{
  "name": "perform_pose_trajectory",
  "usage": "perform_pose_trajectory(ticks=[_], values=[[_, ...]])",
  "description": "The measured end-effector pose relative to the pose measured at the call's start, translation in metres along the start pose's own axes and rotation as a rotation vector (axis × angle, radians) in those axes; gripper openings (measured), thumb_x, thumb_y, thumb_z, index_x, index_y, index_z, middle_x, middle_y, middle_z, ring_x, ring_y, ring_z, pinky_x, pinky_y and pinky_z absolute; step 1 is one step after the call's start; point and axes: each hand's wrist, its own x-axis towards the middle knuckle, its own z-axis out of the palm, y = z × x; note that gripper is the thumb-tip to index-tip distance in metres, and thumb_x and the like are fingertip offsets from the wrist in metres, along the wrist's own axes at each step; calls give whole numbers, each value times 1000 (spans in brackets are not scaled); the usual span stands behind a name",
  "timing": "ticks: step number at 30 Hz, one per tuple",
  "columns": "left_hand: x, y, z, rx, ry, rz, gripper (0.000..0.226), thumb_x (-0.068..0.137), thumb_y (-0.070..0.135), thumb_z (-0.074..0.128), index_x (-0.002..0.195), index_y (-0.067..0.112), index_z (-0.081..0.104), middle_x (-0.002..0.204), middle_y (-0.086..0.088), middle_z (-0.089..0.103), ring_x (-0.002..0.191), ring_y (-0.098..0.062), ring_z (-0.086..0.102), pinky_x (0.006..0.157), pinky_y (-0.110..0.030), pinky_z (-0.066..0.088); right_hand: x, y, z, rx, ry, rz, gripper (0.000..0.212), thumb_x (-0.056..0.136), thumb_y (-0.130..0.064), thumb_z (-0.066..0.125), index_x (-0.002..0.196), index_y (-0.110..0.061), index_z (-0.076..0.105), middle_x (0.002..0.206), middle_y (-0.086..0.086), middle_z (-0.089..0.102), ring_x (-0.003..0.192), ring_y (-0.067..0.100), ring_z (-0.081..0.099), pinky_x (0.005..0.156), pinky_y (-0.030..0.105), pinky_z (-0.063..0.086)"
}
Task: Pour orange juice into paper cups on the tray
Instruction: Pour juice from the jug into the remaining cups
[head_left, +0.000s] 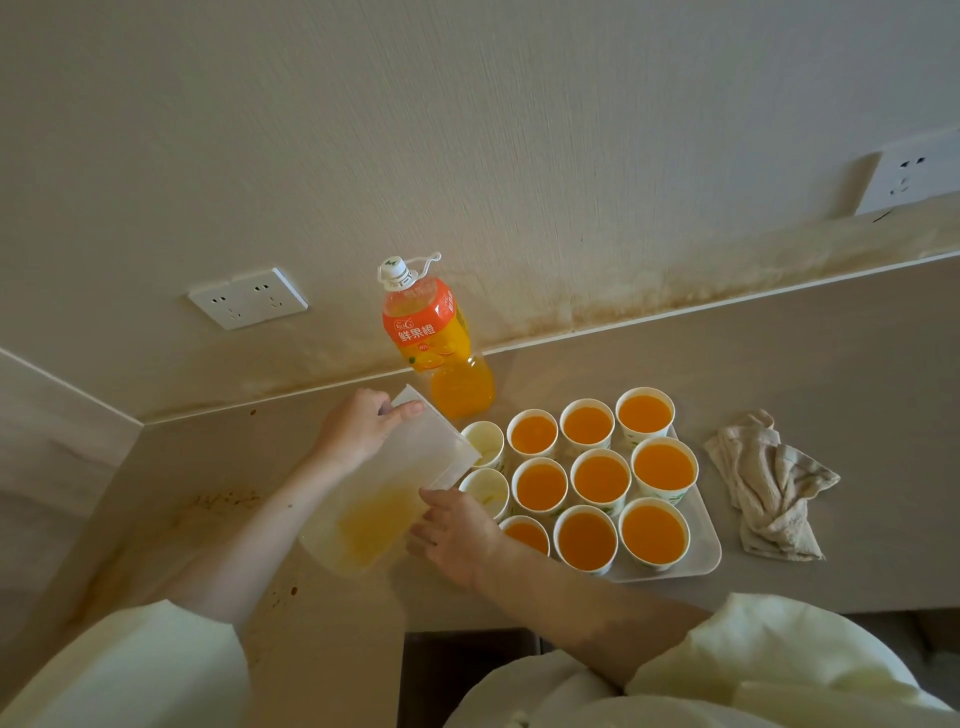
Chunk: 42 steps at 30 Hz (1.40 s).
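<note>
Beige countertop (805, 364) runs along the wall into a corner, with brownish stains (223, 501) and specks on its left part. Directly on it: capped orange juice bottle (436, 343) upright at the back, close to the wall; white tray (706, 540) just in front and to the right of the bottle; crumpled beige cloth (769, 483) right of the tray, near but apart. A translucent container (384, 499) is tilted left of the tray, its low end possibly touching the counter, hard to tell from here.
</note>
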Motion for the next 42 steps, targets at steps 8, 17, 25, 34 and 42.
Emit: perform_pose_trajectory(ticks=[8,17,25,34,42], values=[[2,2,-1,7,-7,12,54,86,55,56,59,15,32,54,-1,30,51,-14,31,54,-31,23,2,0,3,12,32,8,47,94,-12,59,139,-10,43,145,17,42,133,37,44,101,46,43],[2,5,-3,-13,-7,19,54,85,55,57,59,16,31,54,0,29,51,-15,31,54,-32,23,3,-1,3,6,17,13,43,96,-12,56,137,-11,47,139,16,51,128,35,50,108,46,40],[3,5,-4,-12,-14,29,53,86,53,58,59,16,32,55,-1,30,52,-16,31,55,-33,23,-1,-3,6,18,0,19,37,97,-12,54,134,-11,49,137,16,53,124,34,53,101,43,43],[3,4,-7,-11,-10,36,53,86,52,58,58,16,31,55,0,29,52,-15,30,56,-34,23,-2,-4,8,15,13,29,47,97,-13,55,141,-7,41,147,17,41,135,36,43,102,44,42],[2,6,-8,-17,-7,57,55,86,49,59,56,16,28,53,2,25,49,-13,26,53,-30,20,-4,-4,10,20,33,34,43,97,-12,54,139,-6,44,147,17,41,134,36,44,105,45,41]])
